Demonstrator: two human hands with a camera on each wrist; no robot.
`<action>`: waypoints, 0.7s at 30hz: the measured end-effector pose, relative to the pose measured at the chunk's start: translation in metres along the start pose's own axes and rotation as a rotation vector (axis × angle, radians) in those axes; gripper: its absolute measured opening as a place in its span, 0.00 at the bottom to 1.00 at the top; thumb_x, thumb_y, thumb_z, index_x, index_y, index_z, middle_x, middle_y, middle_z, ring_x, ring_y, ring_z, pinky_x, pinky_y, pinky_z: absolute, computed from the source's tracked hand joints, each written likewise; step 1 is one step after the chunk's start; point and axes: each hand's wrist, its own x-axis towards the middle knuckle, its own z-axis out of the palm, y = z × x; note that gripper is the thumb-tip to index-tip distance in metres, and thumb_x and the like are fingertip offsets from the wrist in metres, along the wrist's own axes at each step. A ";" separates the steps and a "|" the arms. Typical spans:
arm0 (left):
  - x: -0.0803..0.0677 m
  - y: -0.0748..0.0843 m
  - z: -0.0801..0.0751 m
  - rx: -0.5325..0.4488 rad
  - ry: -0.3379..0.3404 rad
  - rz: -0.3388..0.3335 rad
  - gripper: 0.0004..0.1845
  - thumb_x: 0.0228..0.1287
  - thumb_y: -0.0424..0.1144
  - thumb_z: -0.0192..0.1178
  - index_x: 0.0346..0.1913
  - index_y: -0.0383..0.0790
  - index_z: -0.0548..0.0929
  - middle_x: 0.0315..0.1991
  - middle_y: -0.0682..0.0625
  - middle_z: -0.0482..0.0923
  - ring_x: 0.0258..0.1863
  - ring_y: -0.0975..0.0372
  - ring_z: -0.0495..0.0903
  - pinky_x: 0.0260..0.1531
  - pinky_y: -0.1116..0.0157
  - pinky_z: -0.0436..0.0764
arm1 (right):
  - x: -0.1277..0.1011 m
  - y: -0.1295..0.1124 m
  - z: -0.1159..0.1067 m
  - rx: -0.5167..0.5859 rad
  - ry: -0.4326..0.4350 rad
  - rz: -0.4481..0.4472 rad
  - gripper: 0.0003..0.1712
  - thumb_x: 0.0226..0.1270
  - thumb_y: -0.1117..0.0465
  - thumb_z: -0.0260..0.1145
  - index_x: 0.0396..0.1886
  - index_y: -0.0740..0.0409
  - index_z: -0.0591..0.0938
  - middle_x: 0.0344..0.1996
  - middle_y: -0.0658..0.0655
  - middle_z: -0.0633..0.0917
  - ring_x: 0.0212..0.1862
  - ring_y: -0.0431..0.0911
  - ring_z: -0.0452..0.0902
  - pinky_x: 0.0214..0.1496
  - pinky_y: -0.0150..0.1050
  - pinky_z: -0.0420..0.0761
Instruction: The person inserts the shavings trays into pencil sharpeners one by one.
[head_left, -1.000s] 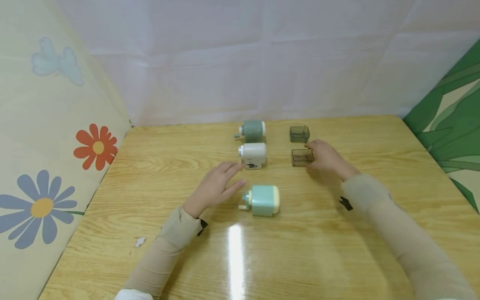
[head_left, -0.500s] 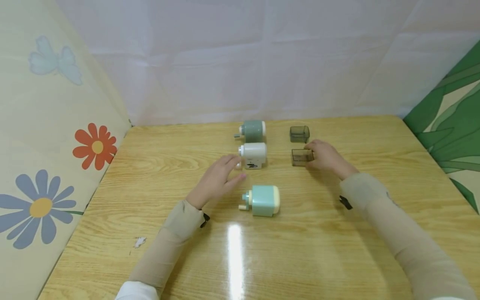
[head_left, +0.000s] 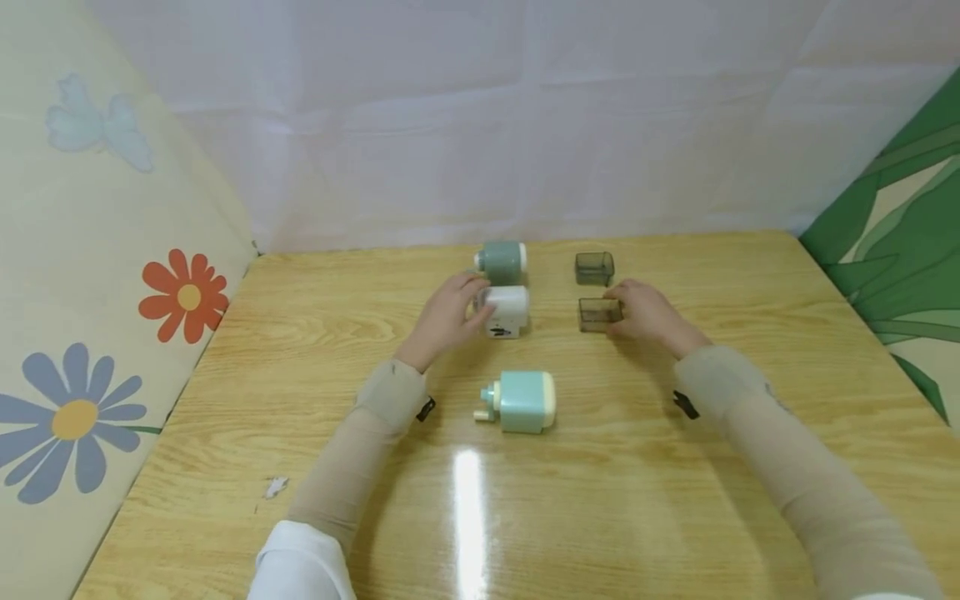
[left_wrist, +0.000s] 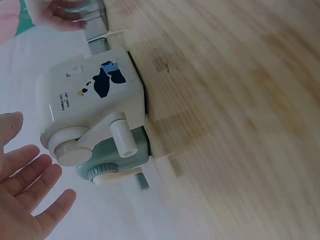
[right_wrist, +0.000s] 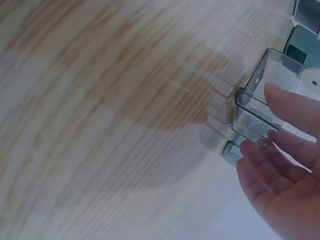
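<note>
A white pencil sharpener [head_left: 507, 310] with a panda sticker [left_wrist: 106, 79] lies on the wooden table [head_left: 675, 500]. Its crank [left_wrist: 122, 136] points left. My left hand [head_left: 459, 308] is at that crank end, and in the left wrist view its fingers [left_wrist: 31, 177] are spread and straight, just short of the crank. My right hand [head_left: 633, 310] rests against the right side of a clear grey box [head_left: 597, 315]. In the right wrist view its straight fingertips [right_wrist: 282, 100] touch the clear grey box [right_wrist: 252, 112] at the rim.
A grey-green sharpener [head_left: 501, 258] stands behind the white one, and a second grey box [head_left: 595, 267] sits behind the nearer box. A mint sharpener [head_left: 522, 402] lies closer to me. Padded walls close off the left, back and right sides.
My left hand has moved forward from beside the mint sharpener to the white sharpener's crank end. My right hand has stayed at the clear box.
</note>
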 end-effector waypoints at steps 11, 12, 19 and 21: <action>0.014 -0.002 0.008 0.060 -0.058 0.043 0.16 0.63 0.40 0.57 0.49 0.32 0.79 0.45 0.44 0.77 0.39 0.59 0.75 0.40 0.69 0.77 | 0.000 0.002 0.003 -0.001 0.013 -0.004 0.29 0.48 0.67 0.71 0.49 0.78 0.72 0.46 0.75 0.74 0.48 0.66 0.69 0.52 0.58 0.69; 0.014 -0.002 0.008 0.062 -0.054 0.047 0.16 0.62 0.40 0.58 0.48 0.32 0.79 0.45 0.44 0.77 0.39 0.59 0.75 0.40 0.68 0.77 | -0.001 0.002 0.003 0.000 0.012 -0.003 0.29 0.48 0.67 0.71 0.49 0.78 0.72 0.46 0.75 0.74 0.48 0.66 0.69 0.52 0.58 0.69; 0.015 0.000 0.008 0.059 -0.048 0.031 0.15 0.61 0.39 0.59 0.47 0.32 0.79 0.44 0.43 0.77 0.41 0.57 0.75 0.43 0.67 0.77 | -0.002 0.002 0.003 0.039 0.019 0.003 0.29 0.49 0.68 0.70 0.50 0.78 0.72 0.47 0.75 0.73 0.49 0.67 0.69 0.52 0.59 0.69; 0.015 0.000 0.008 0.056 -0.053 0.024 0.16 0.61 0.39 0.59 0.48 0.32 0.79 0.45 0.43 0.77 0.41 0.57 0.75 0.44 0.67 0.77 | -0.002 0.003 0.004 0.043 0.024 0.004 0.29 0.49 0.67 0.70 0.50 0.77 0.72 0.47 0.75 0.73 0.49 0.66 0.69 0.52 0.59 0.69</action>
